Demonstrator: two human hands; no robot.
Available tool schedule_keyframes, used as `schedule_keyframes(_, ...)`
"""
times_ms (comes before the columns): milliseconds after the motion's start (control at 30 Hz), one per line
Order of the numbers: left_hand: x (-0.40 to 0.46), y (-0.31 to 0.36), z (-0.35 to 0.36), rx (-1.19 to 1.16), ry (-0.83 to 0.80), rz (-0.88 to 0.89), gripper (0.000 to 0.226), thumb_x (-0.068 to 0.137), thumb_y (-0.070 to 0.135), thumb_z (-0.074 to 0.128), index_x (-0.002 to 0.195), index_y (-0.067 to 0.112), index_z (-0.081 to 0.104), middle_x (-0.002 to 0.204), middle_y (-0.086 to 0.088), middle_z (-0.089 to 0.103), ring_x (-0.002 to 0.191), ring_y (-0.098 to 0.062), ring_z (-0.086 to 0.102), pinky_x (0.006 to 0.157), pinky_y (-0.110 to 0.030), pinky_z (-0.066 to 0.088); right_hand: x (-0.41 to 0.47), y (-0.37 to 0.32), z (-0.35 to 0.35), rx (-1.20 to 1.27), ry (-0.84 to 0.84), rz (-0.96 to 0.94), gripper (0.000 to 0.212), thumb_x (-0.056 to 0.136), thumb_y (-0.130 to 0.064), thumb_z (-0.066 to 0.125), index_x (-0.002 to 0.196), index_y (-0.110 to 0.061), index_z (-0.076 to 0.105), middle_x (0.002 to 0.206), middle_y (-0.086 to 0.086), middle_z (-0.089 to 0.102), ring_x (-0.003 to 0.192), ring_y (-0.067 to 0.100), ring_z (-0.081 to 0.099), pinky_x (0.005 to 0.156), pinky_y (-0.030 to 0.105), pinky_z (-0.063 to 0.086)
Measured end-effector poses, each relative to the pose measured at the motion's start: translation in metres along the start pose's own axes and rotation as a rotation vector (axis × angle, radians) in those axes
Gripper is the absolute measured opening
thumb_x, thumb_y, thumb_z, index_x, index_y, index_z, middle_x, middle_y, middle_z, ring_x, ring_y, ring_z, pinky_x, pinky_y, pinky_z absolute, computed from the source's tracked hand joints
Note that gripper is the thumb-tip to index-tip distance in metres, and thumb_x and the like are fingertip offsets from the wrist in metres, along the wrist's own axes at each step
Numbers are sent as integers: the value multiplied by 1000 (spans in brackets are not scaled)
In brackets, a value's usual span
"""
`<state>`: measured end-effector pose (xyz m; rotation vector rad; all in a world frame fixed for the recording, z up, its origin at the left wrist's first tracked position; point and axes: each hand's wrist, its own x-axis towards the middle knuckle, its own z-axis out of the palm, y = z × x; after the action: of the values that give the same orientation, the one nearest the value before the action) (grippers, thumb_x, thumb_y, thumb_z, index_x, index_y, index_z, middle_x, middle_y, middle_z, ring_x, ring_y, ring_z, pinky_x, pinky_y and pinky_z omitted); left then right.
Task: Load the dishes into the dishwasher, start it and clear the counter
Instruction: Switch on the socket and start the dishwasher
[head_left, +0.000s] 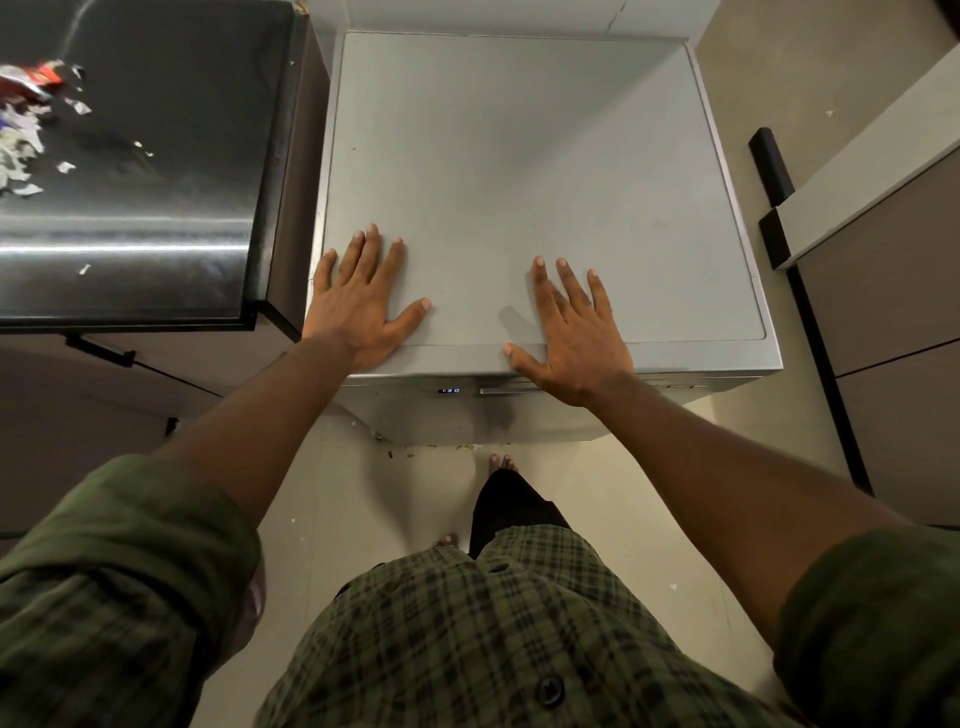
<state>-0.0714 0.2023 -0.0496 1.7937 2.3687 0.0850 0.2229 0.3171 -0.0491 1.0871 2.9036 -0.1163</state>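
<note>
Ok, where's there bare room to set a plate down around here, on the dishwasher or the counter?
The dishwasher top is bare beyond both hands: left hand and right hand lie flat near its front edge, with open grey surface behind them to the wall. The black counter is bare at its right part; scraps crowd its far left.

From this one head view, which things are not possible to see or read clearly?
- Inside of the dishwasher: hidden; only its closed grey top and a strip of the front show, so the load cannot be checked.
- Display on the front: lit, but its digits are too small to read reliably.
- Scraps on the black counter: blurred and cut by the left edge.
- Surface beneath the left hand and right hand: covered by the flat palms.
</note>
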Motion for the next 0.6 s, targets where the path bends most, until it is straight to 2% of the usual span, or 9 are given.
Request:
schedule_keyframes(100,1,0,1,1,1,2,90,96,82,13,166,30,-7,174,-6,-13,161,-20,-14,130,-53,-1,1,1,1,-4,4,-4,97,98,-78,19,163,-16,-18,173,4,-14,159,23,-15,128,53,-2)
schedule_keyframes(233,1,1,1,-19,29,-9,93,96,81,19,166,25,-8,174,-7,-17,160,-20,-16,130,-51,-1,2,3,5,-41,-36,-14,85,98,-77,13,166,-28,-3,174,5,-9,159,24,-14,128,54,2)
schedule_keyframes(500,0,0,4,18,14,-9,88,96,81,12,166,31,-10,174,-3,-15,160,-18,-16,130,-50,-2,0,2,4,36,-45,8,84,97,-77,17,166,-33,-4,174,1,-12,159,20,-13,129,50,3)
schedule_keyframes(600,-1,1,4,9,10,-11,88,97,80,12,165,31,-12,174,-2,-17,160,-17,-17,130,-49,-3,-4,1,2,86,-24,28,82,98,-75,25,166,-35,2,174,-1,-3,160,18,-8,130,47,4)
